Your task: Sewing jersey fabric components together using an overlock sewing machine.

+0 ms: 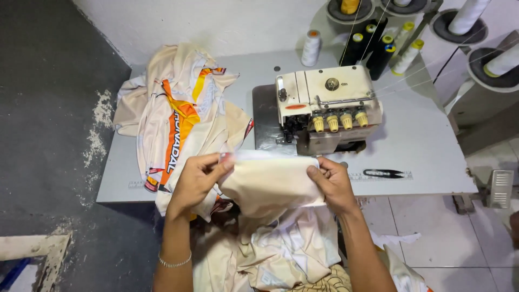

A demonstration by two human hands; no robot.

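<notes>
Your left hand [195, 176] and right hand [332, 181] each have their fingers clamped on a top corner of the cream cloth piece [267, 181], held stretched between them just in front of the sewing machine [324, 105], over the near edge of the table [421, 135], beside the pile of garments [178, 113].

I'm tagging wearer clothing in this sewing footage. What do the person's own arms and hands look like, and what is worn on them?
Both forearms are bare, with no sleeves in view and no gloves. The left hand has a thin silver beaded bracelet around the forearm, further up the arm from the wrist. The right hand and its forearm carry no watch, band or bracelet. No rings can be made out on either hand.
</notes>
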